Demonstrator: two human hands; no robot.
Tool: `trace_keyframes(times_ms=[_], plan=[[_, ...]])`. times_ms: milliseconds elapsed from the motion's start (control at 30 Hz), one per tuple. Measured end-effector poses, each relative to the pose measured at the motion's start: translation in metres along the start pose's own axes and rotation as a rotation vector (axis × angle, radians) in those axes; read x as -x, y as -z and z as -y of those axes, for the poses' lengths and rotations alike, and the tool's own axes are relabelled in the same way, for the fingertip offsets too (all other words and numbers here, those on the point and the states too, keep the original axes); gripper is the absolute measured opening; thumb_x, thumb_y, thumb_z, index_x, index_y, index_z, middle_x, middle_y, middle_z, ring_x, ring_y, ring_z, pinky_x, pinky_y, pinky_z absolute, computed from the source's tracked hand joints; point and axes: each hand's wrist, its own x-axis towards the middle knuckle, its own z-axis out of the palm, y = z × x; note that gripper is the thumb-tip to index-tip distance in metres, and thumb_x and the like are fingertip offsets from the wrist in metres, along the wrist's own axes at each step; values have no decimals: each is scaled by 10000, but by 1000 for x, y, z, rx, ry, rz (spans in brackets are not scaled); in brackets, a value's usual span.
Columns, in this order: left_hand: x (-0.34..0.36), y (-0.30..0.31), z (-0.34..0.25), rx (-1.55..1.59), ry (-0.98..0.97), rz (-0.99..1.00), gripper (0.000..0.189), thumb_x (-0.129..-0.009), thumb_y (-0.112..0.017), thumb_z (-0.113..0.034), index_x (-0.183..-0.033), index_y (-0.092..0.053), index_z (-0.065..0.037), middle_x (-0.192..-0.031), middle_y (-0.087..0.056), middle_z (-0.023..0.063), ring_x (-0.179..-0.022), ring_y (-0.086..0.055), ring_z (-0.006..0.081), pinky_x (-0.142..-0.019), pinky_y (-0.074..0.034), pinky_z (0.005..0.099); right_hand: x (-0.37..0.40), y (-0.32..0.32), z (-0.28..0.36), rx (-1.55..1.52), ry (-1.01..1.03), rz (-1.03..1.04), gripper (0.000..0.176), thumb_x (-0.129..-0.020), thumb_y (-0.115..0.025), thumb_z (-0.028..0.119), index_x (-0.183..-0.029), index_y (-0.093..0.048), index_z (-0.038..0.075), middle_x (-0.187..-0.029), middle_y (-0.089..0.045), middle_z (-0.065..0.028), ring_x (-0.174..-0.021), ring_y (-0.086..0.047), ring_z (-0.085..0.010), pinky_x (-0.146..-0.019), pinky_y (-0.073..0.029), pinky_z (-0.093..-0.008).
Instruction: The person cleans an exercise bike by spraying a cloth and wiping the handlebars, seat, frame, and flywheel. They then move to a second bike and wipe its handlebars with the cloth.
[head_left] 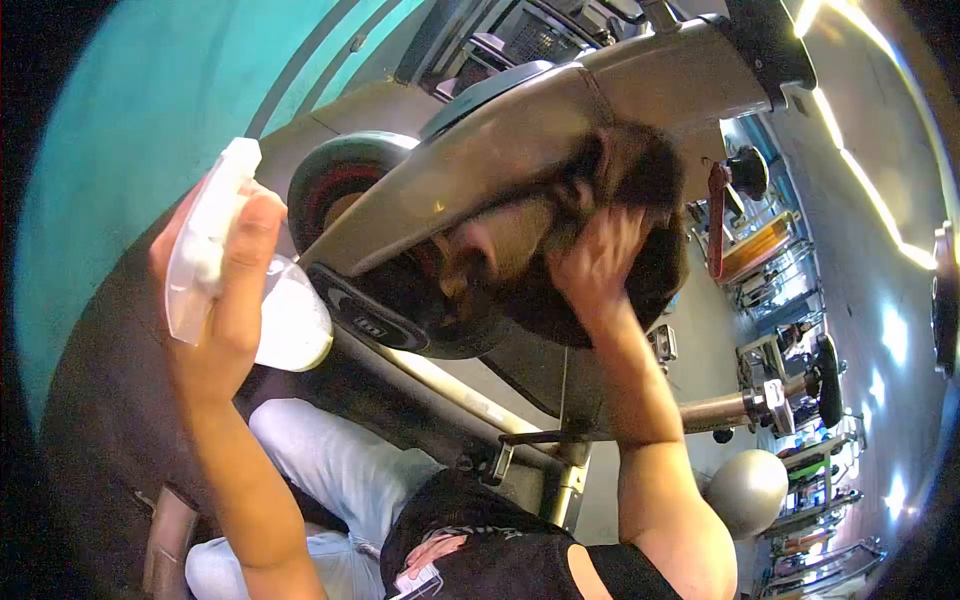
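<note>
My left hand [235,270] is wrapped around the neck of a white spray bottle [295,320], held upright beside a gym machine. The bottle's white trigger head [215,225] shows above and between my fingers. On the right, my right hand [600,255] reaches onto the dark middle part of the gym machine [480,170]. Motion smears its fingers, and I cannot make out whether a dark cloth lies under them. A dark rounded cover with a pale logo [370,325] forms the machine's lower near end.
A metal floor bar [455,395] runs below the machine, close to my jeans-clad legs [330,455]. A silver exercise ball [748,492] stands at right, among racks and other gym equipment. A teal wall [150,130] rises at left.
</note>
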Motion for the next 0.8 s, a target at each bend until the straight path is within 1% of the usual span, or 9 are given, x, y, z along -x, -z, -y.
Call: trace_keyframes(times_ms=[133, 233, 267, 367, 500, 533, 600, 733, 800], plan=[[2, -6, -2, -2, 35, 28, 299, -961, -545, -296, -986, -634, -11, -929, -618, 51, -872, -594, 138, -763, -515, 310, -87, -24, -31, -72, 254, -397, 478, -771, -657, 240, -1230, -601, 118, -1336, -502, -175, -1208, -452, -427, -1098, -191, -638], [7, -12, -3, 24, 99, 63, 301, -943, -570, -312, -963, -632, -18, -898, -616, 46, -826, -586, 123, -720, -497, 279, -110, -15, -28, 117, 380, -441, 599, -706, -747, 268, -1202, -548, -3, -1229, -531, -191, -1112, -510, -389, -1055, -307, -595], [12, -18, -3, 76, 77, 66, 314, -924, -591, -331, -954, -629, -21, -868, -610, 37, -792, -574, 110, -691, -477, 261, -107, -12, -13, -15, 297, -380, 588, -698, -729, 258, -1210, -561, 24, -1257, -527, -186, -1176, -470, -412, -1087, -227, -627], [8, -16, -16, 195, 102, 323, 332, -867, -643, -335, -918, -629, -7, -826, -577, 14, -724, -531, 86, -632, -422, 221, -67, -4, 14, -166, 129, -227, 774, -671, -715, 244, -1330, -417, -31, -1282, -479, -248, -1184, -430, -476, -1079, -204, -648], [8, -33, -4, 289, -157, 486, 339, -837, -680, -284, -930, -639, 40, -1041, -573, 98, -899, -569, 149, -765, -461, 265, -6, 29, 56, -189, -114, 175, 959, -562, -818, 299, -1330, -385, -77, -1262, -451, -269, -1168, -418, -455, -1048, -273, -592], [10, -35, -11, 338, 2, 541, 328, -825, -691, -287, -907, -659, 29, -1152, -568, 170, -1002, -579, 208, -855, -461, 317, 1, 41, 56, -233, -117, 315, 1003, -547, -828, 303, -1347, -362, -82, -1289, -431, -274, -1196, -397, -455, -1067, -265, -570], [9, -39, -24, 146, -170, 588, 287, -810, -704, -276, -893, -675, -2, -1329, -465, 270, -1209, -500, 347, -999, -405, 398, 6, 66, 49, -271, -130, 458, 1048, -532, -838, 308, -1364, -339, -86, -1316, -412, -279, -1224, -376, -455, -1085, -257, -548], [17, -62, -32, 121, -387, 572, 267, -829, -715, -288, -863, -672, -27, -1334, -408, 390, -1338, -329, 463, -1109, -258, 477, -4, 117, 39, -419, 62, 615, 1167, -540, -845, 314, -1432, -207, -86, -1399, -324, -303, -1305, -293, -476, -1116, -225, -527], [21, -74, -26, 275, -269, 720, 293, -855, -698, -311, -890, -677, -21, -1335, -457, 314, -1343, -322, 463, -1116, -241, 486, -10, 135, 38, -425, 86, 651, 1200, -546, -847, 299, -1454, -157, -74, -1419, -297, -311, -1342, -249, -485, -1126, -201, -538]])
